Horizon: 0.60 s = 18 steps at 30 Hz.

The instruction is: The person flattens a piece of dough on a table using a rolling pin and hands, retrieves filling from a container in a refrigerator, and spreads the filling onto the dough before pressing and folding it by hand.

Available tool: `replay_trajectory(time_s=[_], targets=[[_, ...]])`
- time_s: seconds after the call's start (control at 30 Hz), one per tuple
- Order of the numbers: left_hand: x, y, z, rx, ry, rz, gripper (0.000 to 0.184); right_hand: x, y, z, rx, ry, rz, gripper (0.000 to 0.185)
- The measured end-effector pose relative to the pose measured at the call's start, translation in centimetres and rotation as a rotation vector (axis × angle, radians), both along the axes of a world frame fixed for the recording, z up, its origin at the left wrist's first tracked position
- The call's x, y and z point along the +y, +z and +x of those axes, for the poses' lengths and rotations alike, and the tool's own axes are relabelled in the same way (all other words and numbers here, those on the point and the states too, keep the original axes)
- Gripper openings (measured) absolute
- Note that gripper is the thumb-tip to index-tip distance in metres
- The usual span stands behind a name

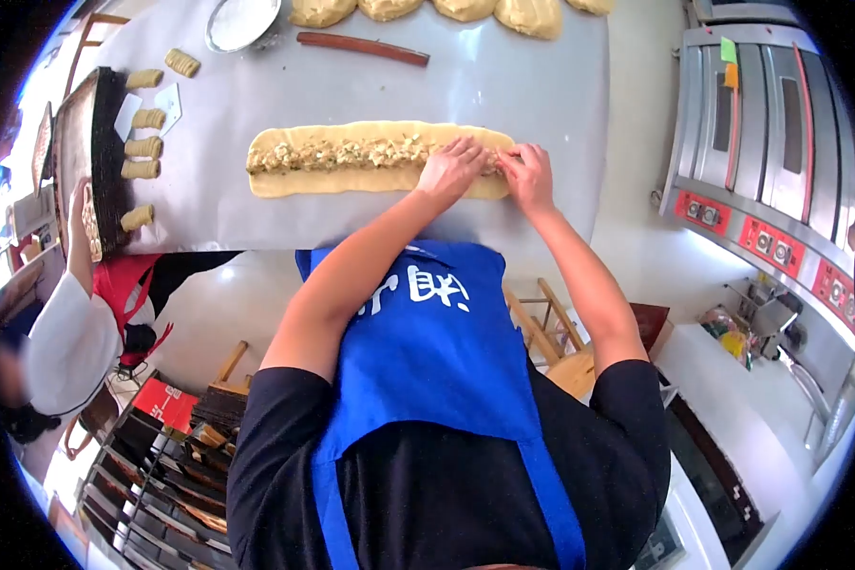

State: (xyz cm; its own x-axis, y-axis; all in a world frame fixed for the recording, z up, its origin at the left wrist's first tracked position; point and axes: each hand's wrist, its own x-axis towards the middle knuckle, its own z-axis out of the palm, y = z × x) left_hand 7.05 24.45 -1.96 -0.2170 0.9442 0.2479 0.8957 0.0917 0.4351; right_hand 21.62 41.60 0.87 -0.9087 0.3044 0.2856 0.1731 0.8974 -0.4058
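A long flat sheet of dough (351,183) lies crosswise on the table, with a strip of crumbly, pale filling (351,153) with green bits along its middle. My left hand (453,169) rests on the filling toward the right part of the sheet, fingers stretched out over it. Just beside it, at the right end, my right hand (528,176) has its fingertips pinched together at the dough's edge. Exactly what sits between those fingertips is partly hidden.
Beyond the dough lie a wooden rolling pin (363,48), a white bowl (242,24) and several dough lumps (529,16). Small ridged rolls (142,147) sit at left by a dark tray (111,161). Another person's arm (79,237) touches that tray. Ovens (769,142) stand right.
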Motion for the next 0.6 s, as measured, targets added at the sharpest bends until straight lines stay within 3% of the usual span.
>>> replay_trajectory(time_s=[0.13, 0.23, 0.3, 0.4, 0.57, 0.6], targets=[[1.7, 1.0, -0.4, -0.034, 0.035, -0.085, 0.045, 1.0, -0.9, 0.7, 0.038, -0.027, -0.026, 0.040], [2.3, 0.9, 0.5, 0.035, 0.160, 0.110, 0.042, 0.3, 0.5, 1.1, 0.063, -0.117, -0.090, 0.046], [2.7, -0.3, 0.5, 0.003, 0.021, -0.003, 0.056, -1.0, 1.1, 1.5, 0.050, -0.175, -0.118, 0.048], [2.8, -1.3, 0.4, -0.044, -0.007, -0.001, 0.057, -0.9, -0.2, 2.2, 0.056, -0.095, 0.012, 0.047], [2.9, -0.3, 1.7, 0.137, -0.019, -0.163, 0.062, -1.0, -2.9, 3.1, -0.006, -0.093, 0.031, 0.053], [2.6, 1.0, 2.7, 0.315, 0.010, -0.213, 0.068, -1.5, -2.8, 3.3, -0.007, -0.096, 0.035, 0.053]])
